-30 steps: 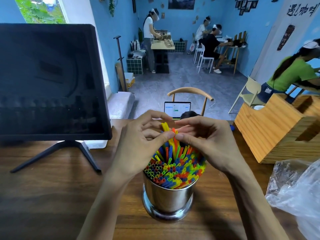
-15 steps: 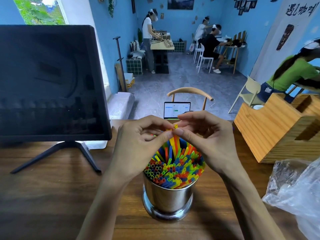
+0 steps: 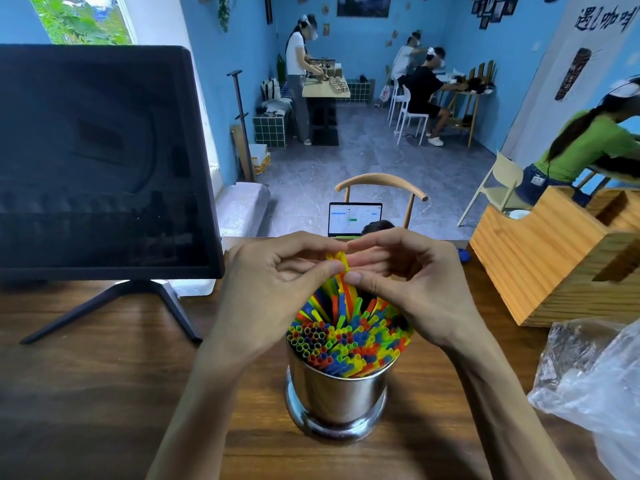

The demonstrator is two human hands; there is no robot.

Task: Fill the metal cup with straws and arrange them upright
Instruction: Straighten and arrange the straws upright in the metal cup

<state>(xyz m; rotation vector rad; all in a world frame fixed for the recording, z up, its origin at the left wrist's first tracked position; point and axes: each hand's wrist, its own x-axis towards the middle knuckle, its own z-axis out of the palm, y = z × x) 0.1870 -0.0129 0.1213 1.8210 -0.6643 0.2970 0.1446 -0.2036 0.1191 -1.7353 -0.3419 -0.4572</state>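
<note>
A shiny metal cup stands on the wooden table in front of me, packed with upright coloured straws in red, blue, yellow and green. A few taller straws stick up above the rest at the far side of the bundle. My left hand and my right hand meet above the cup, and both pinch the tops of these raised straws between thumb and fingers. The lower ends of the pinched straws sit inside the bundle.
A dark monitor on a stand fills the left. A wooden box stands at the right, with a clear plastic bag nearer me. A laptop and a chair lie beyond the table's far edge. Several people sit or stand in the room behind.
Both hands stayed together over the cup, pinching the raised straws; the straw tops sank lower between my fingers, and the hands shifted very little.
</note>
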